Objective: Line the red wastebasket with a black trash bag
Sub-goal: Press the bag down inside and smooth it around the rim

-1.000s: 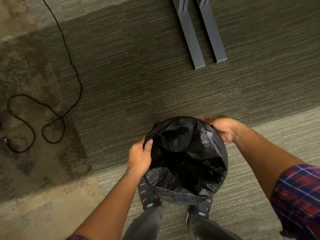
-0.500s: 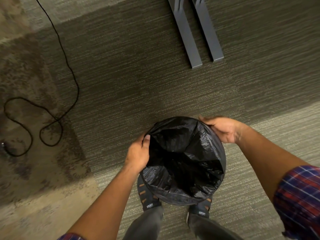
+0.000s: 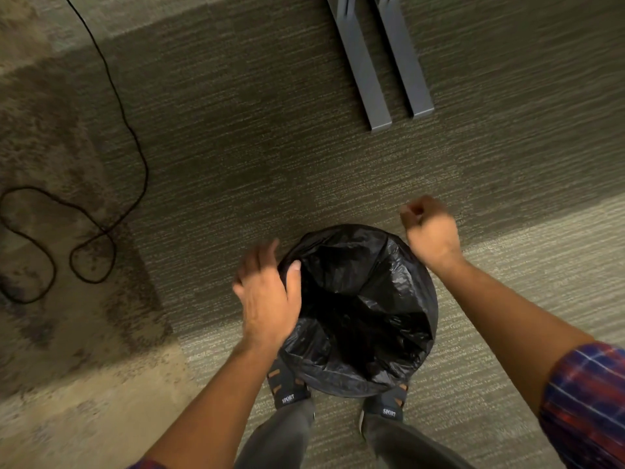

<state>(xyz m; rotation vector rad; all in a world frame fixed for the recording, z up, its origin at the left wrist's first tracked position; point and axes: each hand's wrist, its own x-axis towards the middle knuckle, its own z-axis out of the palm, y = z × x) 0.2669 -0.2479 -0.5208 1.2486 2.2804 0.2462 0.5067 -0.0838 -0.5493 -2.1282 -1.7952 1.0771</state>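
Bag (image 3: 362,309) sits in the bin on the floor by my feet, folded over the rim all round, so no red shows. Left hand (image 3: 267,299) is spread open, thumb on the edge; right hand (image 3: 431,228) is loosely curled, holding nothing. I'd guess only a final tuck is left. Open carpet (image 3: 253,147) all round, desk legs (image 3: 378,62) well apart.

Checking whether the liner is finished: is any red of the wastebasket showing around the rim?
No: the crinkled black plastic trash bag covers the whole rim and inside, so no red shows.
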